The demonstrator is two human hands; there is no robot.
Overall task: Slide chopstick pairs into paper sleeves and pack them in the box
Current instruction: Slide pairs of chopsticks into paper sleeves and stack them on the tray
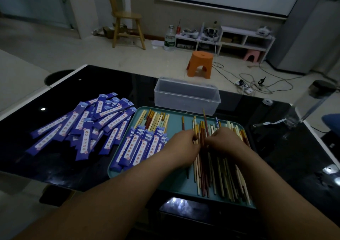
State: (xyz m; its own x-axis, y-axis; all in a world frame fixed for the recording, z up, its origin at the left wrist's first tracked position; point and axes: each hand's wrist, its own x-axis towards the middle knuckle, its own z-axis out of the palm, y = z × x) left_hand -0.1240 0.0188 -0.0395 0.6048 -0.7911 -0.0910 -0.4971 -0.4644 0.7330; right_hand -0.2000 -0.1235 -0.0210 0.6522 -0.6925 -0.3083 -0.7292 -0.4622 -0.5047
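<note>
Both hands work in the loose chopsticks on the tray, at the near edge of the bench.

The left hand point(184, 146) has its fingers curled and pinches sticks from the loose chopsticks point(217, 175), which fill the right half of the teal tray point(176, 182). The right hand point(227, 139) rests just beside it with fingers bent down into the same heap; whether it grips anything I cannot tell. One dark red stick tilts up between the two hands. On the tray's left half lie sleeved pairs point(139, 147), their tips sticking out of the blue sleeves toward the far edge. A loose pile of empty paper sleeves point(88, 125) lies on the black bench point(55, 166) to the left of the tray. The clear plastic box point(185, 96) stands lidless just beyond the tray's far edge, near the far edge of the bench.
</note>
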